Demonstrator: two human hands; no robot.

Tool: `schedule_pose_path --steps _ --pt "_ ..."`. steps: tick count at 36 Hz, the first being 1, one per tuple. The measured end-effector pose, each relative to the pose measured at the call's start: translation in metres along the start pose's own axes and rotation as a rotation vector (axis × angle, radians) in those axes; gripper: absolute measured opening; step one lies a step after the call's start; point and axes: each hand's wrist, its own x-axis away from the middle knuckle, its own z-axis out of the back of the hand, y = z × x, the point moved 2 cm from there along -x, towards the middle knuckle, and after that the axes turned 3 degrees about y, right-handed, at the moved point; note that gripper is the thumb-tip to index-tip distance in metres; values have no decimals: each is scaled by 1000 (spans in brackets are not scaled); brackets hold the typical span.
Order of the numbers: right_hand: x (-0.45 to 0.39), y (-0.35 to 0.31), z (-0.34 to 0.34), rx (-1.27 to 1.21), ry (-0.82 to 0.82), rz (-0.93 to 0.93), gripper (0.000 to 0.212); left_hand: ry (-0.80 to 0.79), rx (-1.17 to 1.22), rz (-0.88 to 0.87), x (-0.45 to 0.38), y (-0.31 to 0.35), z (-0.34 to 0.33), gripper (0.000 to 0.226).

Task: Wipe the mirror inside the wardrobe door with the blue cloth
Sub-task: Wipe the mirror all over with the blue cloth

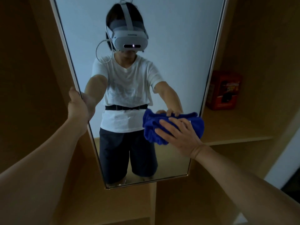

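Two hands are at work on the tall mirror (162, 54) fixed inside the wardrobe door (32, 62). On the left, the left hand (78, 106) grips the mirror's pale left frame edge, fingers wrapped round the edge and out of sight behind it. On the right, the right hand (180, 133) lies flat on the blue cloth (154, 132), fingers spread and straight, pressing the bunched cloth against the glass low on the mirror's right side, close to the right frame edge. The cloth is crumpled into folds, and its reflection meets it at the top, where the mirrored fingers show.

In the glass stands the person's reflection: a white T-shirt, dark shorts, a black belt strap round the waist and a white headset with a cable looping at one side.

Right of the mirror, further back, a red box (224, 90) sits on a wooden shelf (235, 130) of the wardrobe, well apart from the cloth.
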Motion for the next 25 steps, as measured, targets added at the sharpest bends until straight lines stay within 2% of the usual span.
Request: schedule_pose_path --steps 3,6,11,13,17,21,25 --pt "-38 27 18 8 175 -196 63 102 -22 -24 -2 1 3 75" --pt "-70 58 38 2 272 -423 55 78 -63 -30 0 1 2 75" --pt "-97 92 62 -37 550 -1043 57 38 -98 -51 -2 0 5 74" --pt "-98 93 64 -56 626 -1204 57 24 -90 -72 -2 -1 4 68" --pt "-84 86 56 -213 678 -1358 60 28 -66 -97 -1 -1 2 65" --pt "-64 78 48 -591 646 -1543 64 20 -73 -105 -3 -2 3 66" --pt "-49 82 50 -950 676 -1578 58 5 -62 -95 -3 1 0 65"
